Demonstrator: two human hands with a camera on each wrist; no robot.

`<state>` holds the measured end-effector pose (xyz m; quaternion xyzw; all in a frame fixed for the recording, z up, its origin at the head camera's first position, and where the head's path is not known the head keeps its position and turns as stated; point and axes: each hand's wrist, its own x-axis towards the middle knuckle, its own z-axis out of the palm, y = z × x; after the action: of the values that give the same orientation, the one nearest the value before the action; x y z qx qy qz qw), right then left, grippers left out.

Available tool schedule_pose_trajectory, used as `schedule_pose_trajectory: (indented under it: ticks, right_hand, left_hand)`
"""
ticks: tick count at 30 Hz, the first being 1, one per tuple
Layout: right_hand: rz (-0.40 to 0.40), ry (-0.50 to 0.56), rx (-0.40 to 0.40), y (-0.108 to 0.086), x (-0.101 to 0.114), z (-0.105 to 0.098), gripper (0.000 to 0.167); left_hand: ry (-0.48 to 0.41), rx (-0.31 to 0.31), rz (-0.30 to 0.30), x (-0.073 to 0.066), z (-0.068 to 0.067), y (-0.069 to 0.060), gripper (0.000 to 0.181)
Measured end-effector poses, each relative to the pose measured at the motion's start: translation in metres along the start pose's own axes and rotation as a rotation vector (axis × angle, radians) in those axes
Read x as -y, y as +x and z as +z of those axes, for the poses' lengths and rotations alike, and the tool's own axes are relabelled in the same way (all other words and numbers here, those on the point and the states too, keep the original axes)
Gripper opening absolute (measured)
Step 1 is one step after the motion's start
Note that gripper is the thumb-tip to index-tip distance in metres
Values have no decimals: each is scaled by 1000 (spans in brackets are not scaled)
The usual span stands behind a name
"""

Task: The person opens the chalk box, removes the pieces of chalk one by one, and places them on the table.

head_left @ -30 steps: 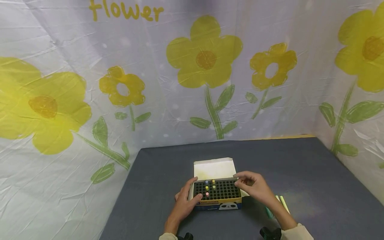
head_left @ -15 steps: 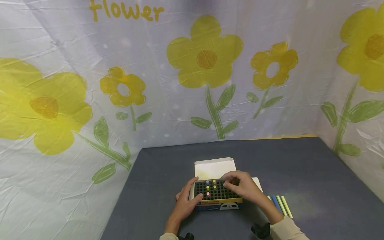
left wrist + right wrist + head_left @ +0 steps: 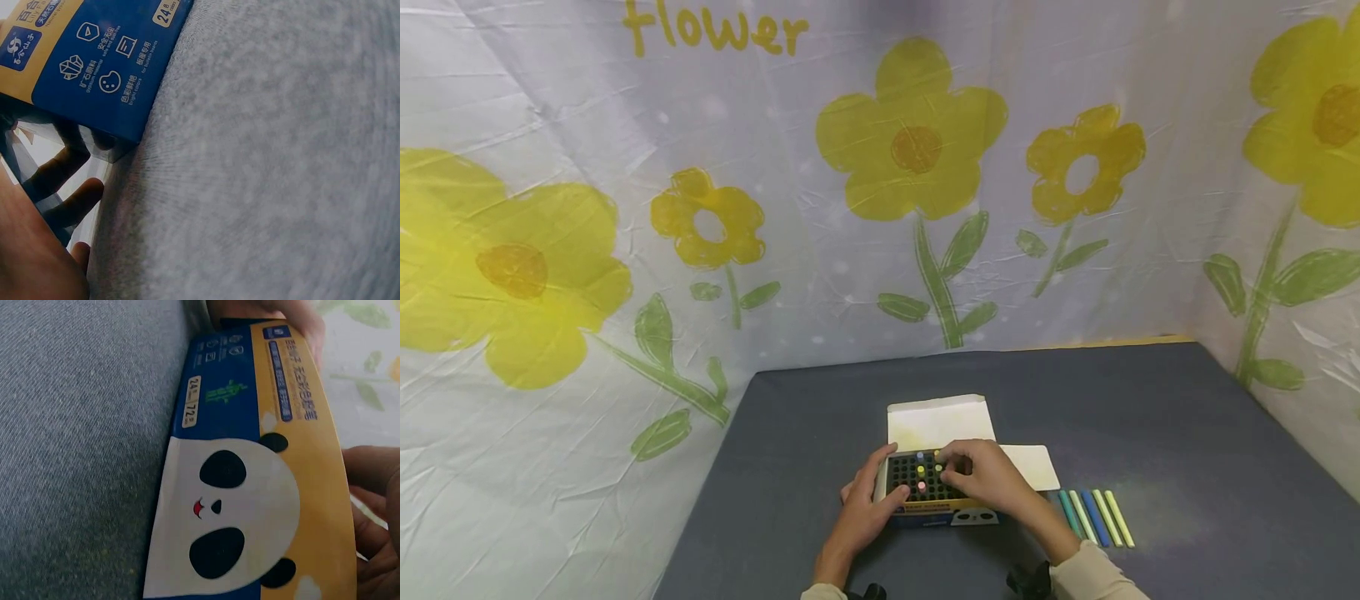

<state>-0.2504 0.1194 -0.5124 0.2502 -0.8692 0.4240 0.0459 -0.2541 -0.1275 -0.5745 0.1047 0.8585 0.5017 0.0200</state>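
A blue and yellow chalk box [image 3: 921, 517] with a panda face stands open in the middle of the table, its black holed insert facing up. Several chalk sticks poke out of the insert, among them a blue chalk [image 3: 920, 456], a yellow chalk [image 3: 921, 472] and a pink chalk [image 3: 922, 487]. Around the box's left end my left hand [image 3: 861, 500] grips, thumb on the front corner. My right hand [image 3: 988, 477] is over the insert, thumb and index fingertips beside a green chalk [image 3: 938, 468]; whether they pinch it is hidden.
Several chalk sticks lie side by side right of the box, including a teal chalk [image 3: 1070, 514] and a blue chalk [image 3: 1095, 518]. The white lid [image 3: 936, 421] is folded back, and a white side flap [image 3: 1030, 467] sticks out right. A flower-printed cloth [image 3: 820, 292] surrounds the table.
My right hand has moved left across the insert, from the box's right end to the standing chalk sticks. More of the chalk row and side flap shows. My left hand keeps its grip.
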Motion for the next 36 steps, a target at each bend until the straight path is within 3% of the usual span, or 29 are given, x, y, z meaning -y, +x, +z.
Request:
schedule_pose_trajectory:
  ticks: [9,16,25,36]
  right_hand:
    - [15,-194,-88,3,6,9,14]
    - [30,-227,-113,2,11,10,13]
    - [37,-132,-102,2,8,7,14]
    - [26,68,-61,2,9,4,15]
  left_hand:
    - [-2,5,23,-1,-1,1,62]
    - [-19,16,17,1,-1,0,62]
    - [-19,9,11,1,0,0,62]
    - [-18,5,22,4,0,0,62]
